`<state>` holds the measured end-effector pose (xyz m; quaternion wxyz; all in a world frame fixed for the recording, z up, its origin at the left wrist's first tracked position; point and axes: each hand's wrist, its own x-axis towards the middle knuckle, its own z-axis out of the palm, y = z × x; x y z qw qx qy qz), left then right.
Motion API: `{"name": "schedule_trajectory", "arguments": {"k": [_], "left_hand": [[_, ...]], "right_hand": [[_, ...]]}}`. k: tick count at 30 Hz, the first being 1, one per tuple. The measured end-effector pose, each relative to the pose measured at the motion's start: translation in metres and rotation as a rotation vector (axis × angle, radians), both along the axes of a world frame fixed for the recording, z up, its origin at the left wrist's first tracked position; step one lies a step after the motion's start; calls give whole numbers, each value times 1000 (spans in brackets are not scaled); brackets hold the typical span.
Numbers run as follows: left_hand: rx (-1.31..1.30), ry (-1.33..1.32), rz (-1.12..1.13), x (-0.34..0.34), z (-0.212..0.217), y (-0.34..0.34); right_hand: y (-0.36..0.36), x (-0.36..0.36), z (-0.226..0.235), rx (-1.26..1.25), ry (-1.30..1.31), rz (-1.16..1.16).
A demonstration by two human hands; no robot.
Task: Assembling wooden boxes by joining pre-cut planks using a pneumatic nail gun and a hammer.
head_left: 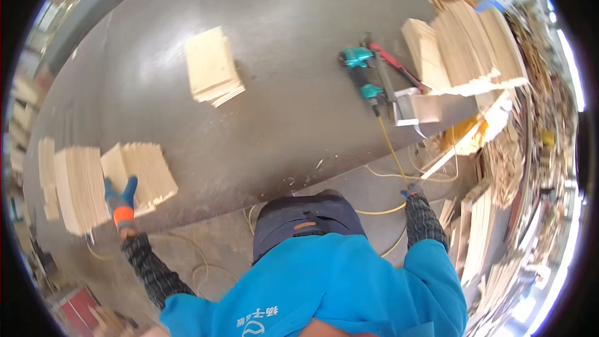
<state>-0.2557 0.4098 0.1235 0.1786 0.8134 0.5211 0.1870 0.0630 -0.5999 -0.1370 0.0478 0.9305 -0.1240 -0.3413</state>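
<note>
My left hand [121, 202], in a blue and orange glove, reaches out to the left. Its fingers are spread against a stack of thin pale wood boards [145, 175] at the near left edge of the dark worktable [281, 43]. A taller pile of the same boards [78, 188] stands just left of it. My right hand [412, 193] is at the table's near right edge, next to a yellow hose [392, 150]. Only a bit of its glove shows past the dark patterned sleeve. The hose runs up to a teal nail gun [363, 76] lying on the table.
A small stack of boards [212, 67] lies mid-table. Large fanned stacks of boards [465, 47] sit at the far right by a small open wooden box [418, 107]. Wood offcuts and strips [499, 162] pile up on the floor to the right. Hose loops lie by my feet.
</note>
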Motion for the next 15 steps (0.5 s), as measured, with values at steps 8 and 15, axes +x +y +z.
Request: {"name": "schedule_trajectory", "arguments": {"k": [8, 15], "left_hand": [[401, 174, 52, 36, 64, -62], [-423, -558, -494, 102, 50, -186]], "right_hand": [[37, -30, 16, 379, 185, 50], [101, 146, 129, 473, -661, 69]]}}
